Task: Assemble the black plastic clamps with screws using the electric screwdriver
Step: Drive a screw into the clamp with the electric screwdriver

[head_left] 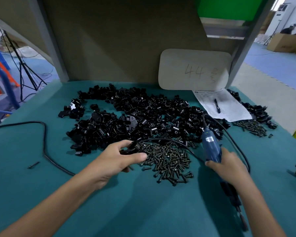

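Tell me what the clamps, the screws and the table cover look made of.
Clamps: black moulded plastic by the look, semi-gloss, with soft highlights on the curved edges. Screws: likely metal, dark with a dull brassy glint on heads and shanks. Table cover: probably teal fabric or felt, matte, no reflections.

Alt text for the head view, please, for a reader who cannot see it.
A person's left hand grips a black plastic clamp beside a pile of dark metal screws, while the right hand holds a blue electric screwdriver. Behind lies a large heap of loose black plastic clamp parts on a teal table mat.
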`<state>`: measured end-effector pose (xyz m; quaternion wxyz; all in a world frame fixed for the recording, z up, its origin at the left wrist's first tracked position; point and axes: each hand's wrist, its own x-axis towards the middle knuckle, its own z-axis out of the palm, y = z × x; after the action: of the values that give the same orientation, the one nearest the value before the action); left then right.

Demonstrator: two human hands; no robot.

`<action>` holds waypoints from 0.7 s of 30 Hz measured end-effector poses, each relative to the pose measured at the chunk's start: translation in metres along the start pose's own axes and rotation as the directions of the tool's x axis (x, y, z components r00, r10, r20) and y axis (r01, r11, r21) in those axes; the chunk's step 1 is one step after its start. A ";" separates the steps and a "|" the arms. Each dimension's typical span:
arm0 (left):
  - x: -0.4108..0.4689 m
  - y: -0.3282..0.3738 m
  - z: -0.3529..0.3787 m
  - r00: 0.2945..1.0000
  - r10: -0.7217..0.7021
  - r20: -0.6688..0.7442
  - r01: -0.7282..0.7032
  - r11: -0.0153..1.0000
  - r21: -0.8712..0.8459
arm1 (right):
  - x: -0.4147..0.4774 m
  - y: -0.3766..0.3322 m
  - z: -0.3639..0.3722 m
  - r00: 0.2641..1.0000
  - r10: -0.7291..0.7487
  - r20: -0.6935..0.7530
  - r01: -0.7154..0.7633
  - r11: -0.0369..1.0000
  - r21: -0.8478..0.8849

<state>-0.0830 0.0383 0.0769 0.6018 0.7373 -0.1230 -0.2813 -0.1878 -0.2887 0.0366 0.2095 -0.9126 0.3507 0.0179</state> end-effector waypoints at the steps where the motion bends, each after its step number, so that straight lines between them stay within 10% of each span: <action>1: 0.000 -0.001 -0.001 0.998 0.055 -0.011 -0.054 0.995 0.081 | 0.001 0.002 0.002 1.000 0.009 0.012 -0.009 1.000 -0.027; 9: 0.005 -0.001 -0.009 0.939 0.339 -0.052 -0.244 0.765 0.596 | -0.006 -0.035 0.002 0.951 -0.285 -0.117 0.286 0.958 -0.014; 13: 0.009 -0.006 -0.008 0.915 0.401 -0.035 -0.295 0.727 0.620 | -0.015 -0.079 0.036 0.798 -0.599 0.062 0.599 0.800 0.034; 21: 0.007 -0.007 -0.009 0.926 0.378 -0.003 -0.313 0.770 0.556 | 0.006 -0.102 0.058 0.728 -0.667 0.160 0.685 0.715 -0.136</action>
<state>-0.0733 0.0442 0.0692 0.4141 0.8571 -0.2970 -0.0760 -0.1110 -0.2014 0.0200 0.1325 -0.9908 -0.0212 0.0178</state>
